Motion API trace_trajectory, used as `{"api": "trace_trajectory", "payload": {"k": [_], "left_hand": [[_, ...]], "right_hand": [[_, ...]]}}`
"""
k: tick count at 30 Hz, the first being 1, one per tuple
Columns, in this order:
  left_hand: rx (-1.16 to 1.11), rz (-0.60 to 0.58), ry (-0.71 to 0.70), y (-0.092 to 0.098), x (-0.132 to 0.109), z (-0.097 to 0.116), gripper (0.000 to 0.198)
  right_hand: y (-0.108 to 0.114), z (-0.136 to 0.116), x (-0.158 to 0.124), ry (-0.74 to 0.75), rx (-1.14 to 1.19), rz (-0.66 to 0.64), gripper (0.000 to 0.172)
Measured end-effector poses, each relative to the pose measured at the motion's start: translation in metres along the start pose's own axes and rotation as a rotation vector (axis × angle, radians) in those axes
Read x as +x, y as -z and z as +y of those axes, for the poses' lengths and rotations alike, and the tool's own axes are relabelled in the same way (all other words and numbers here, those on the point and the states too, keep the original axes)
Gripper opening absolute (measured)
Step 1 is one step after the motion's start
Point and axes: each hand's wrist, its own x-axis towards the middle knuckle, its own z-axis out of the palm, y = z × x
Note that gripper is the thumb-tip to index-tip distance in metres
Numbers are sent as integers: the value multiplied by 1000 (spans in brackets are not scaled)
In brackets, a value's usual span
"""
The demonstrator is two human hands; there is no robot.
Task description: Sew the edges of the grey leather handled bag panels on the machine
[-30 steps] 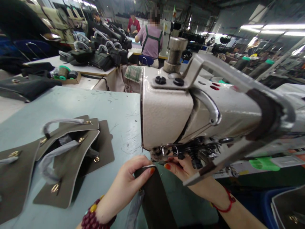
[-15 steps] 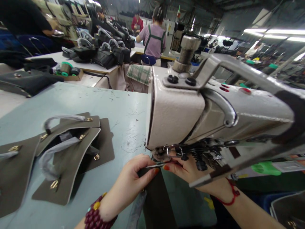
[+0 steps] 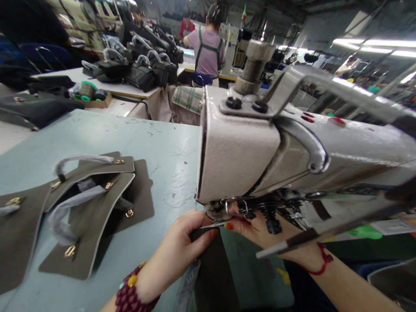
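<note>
Right below the head of the sewing machine (image 3: pixel 240 151), my left hand (image 3: pixel 186 242) pinches the upper edge of a dark olive bag panel (image 3: pixel 216 273) between thumb and fingers. The panel hangs down toward me, a plastic-wrapped handle (image 3: pixel 188 284) along its left side. My right hand (image 3: pixel 256 227) is partly hidden behind the machine's thread guides and a metal lever. Its thumb presses on the right end of the same edge. The needle and presser foot are out of sight behind the machine head and my fingers.
Several olive bag panels (image 3: pixel 92 221) with wrapped handles and gold fittings lie on the pale blue tabletop (image 3: pixel 156 134) at left. Beyond are black handbags (image 3: pixel 143 76) on another table, a box of thread spools (image 3: pixel 87 93) and a co-worker in a purple top (image 3: pixel 209 52).
The view has shifted slightly, so the panels at left sit a little further left. Both hands keep their grip on the panel's edge, almost unmoved.
</note>
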Motion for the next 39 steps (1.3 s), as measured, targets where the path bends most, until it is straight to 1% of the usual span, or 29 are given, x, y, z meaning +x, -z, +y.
{"api": "trace_trajectory", "payload": {"k": [4,8,13,15,19,24,27,31,33,36,39], "left_hand": [[53,3,1,-2,0,-1,7],[124,1,13,-4,2,-3,6],[78,-57,-4,-4,8,0,13],[53,-77,12,-3,10,2,14],[44,-73,5,-3,10,3,17],[60,-72,-3,-3,10,3,13],[59,-61,-2,-3,11,4,13],[66,-63,-30,-3,12,4,16],[78,-58,-54,-4,12,3,16],[88,-61,-61,-6,12,1,14],[68,-95,-36,-8,12,-2,13]], "right_hand": [[1,-1,1,-22,28,-60,16],[2,-2,1,-62,-5,-87,15],[3,-1,3,-60,-31,-136,18],[3,0,3,-53,-47,-135,20],[0,2,3,-16,-83,-105,21],[-1,0,4,-17,-70,-59,19],[0,2,5,11,-25,-69,17],[1,9,4,16,-6,-113,21],[1,11,2,20,-16,-98,20],[2,9,2,67,9,-71,18],[2,8,3,45,22,-87,18]]}}
